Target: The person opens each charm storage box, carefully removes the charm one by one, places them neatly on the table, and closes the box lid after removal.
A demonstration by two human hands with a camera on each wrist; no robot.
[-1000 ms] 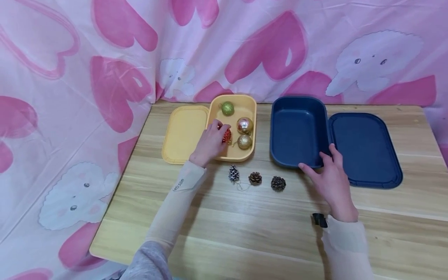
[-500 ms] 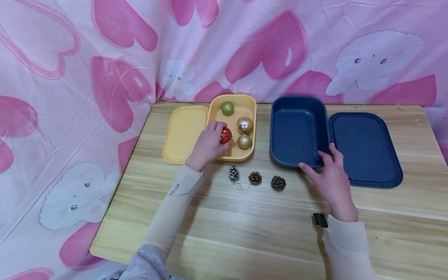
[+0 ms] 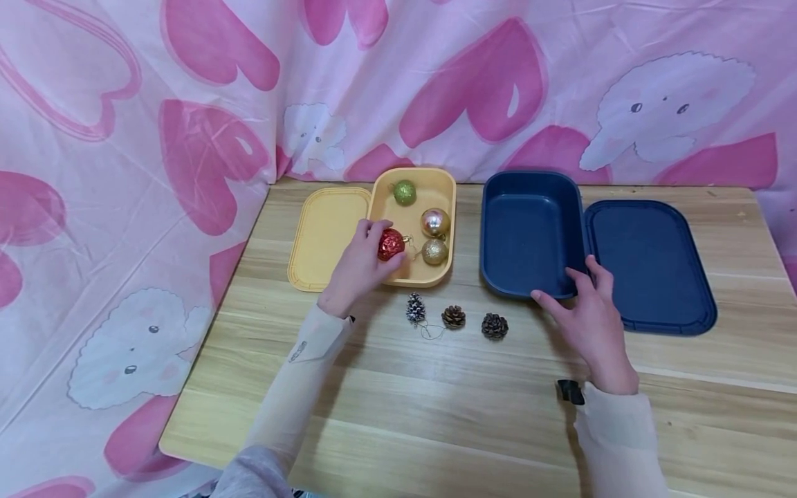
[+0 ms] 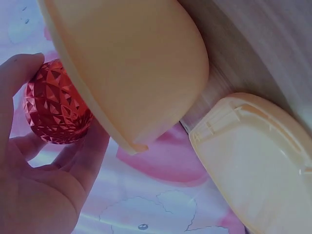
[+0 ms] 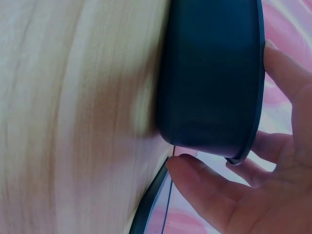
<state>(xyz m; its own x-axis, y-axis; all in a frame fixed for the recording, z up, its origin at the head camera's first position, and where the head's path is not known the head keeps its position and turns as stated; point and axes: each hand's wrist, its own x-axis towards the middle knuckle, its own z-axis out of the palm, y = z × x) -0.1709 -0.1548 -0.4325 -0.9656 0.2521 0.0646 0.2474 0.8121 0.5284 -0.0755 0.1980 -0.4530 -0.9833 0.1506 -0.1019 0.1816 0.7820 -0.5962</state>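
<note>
In the head view, my left hand [image 3: 361, 266] holds a red faceted bauble [image 3: 391, 245] between thumb and fingers, over the left side of the yellow box [image 3: 452, 200]. The left wrist view shows the bauble [image 4: 56, 105] in the fingers beside the box rim. Inside the box lie a green glitter bauble [image 3: 405, 193], a shiny gold bauble [image 3: 435, 223] and a gold glitter bauble [image 3: 434, 252]. My right hand [image 3: 588, 321] rests with spread fingers at the near right corner of the dark blue box [image 3: 529, 235]. Its thumb touches the rim in the right wrist view.
A yellow lid [image 3: 326, 238] lies left of the yellow box, a dark blue lid [image 3: 650, 266] right of the blue one. In front sit a frosted pinecone [image 3: 416, 308] with a string loop, a brown pinecone [image 3: 454, 317] and a darker pinecone [image 3: 495, 326]. A patterned curtain [image 3: 473, 83] hangs behind.
My left hand has moved left and nearer to me with the red bauble, bringing it toward the yellow box's left edge. My right hand and the other items have stayed in place.
</note>
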